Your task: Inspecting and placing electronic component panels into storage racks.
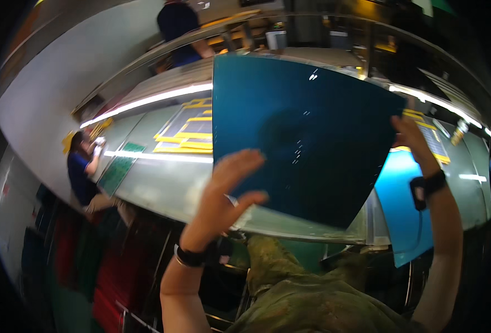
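Note:
A large, glossy dark-blue panel [306, 127] stands tilted up above the bench in front of me, with small light reflections across its face. At its right edge, my right hand [411, 136] grips the sheet near the upper corner; part of the fingers is hidden there. My left hand [226, 191] is by the panel's lower left, fingers stretched out and thumb apart. Whether its palm touches the surface I cannot tell. Beneath my right forearm lies a brighter blue panel [404, 205], overhanging the near edge of the bench.
The grey bench [168, 186] curves across the view. Yellow-edged frames [193, 133] lie on it behind the panel. At the far left, a person in dark blue [84, 166] stands beside a green sheet [120, 169]. Another person [179, 28] is beyond the rail. Bright tube lights [145, 104] run above the bench.

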Demonstrator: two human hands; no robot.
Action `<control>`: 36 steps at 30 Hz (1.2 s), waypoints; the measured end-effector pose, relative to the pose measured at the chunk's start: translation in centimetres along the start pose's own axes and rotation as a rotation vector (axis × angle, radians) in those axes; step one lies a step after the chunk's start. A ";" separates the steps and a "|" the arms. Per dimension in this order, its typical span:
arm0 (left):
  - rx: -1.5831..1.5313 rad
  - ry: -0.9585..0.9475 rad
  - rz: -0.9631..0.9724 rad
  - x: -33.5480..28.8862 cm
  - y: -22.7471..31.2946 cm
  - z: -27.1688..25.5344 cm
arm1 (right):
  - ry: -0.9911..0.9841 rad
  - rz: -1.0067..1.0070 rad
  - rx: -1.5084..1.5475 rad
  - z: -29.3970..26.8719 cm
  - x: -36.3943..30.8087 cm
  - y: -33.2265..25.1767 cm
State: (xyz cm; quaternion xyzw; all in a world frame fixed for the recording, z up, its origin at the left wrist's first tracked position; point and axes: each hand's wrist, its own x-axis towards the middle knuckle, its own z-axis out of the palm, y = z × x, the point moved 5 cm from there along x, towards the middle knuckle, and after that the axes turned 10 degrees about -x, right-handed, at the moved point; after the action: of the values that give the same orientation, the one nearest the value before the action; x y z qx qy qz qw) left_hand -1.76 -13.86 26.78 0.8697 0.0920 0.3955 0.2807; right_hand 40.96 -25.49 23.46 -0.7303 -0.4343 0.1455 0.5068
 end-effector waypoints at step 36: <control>0.314 -0.476 -0.443 -8.3 -11.9 18.2 | 1.021 0.525 0.663 -13.6 -37.4 21.1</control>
State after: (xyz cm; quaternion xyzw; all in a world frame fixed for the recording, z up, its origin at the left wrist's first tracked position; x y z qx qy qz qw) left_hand 6.91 -14.78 5.22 0.9288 0.2702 0.0927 0.2361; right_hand 38.41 -65.38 2.73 -0.5944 0.1207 0.0257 0.7946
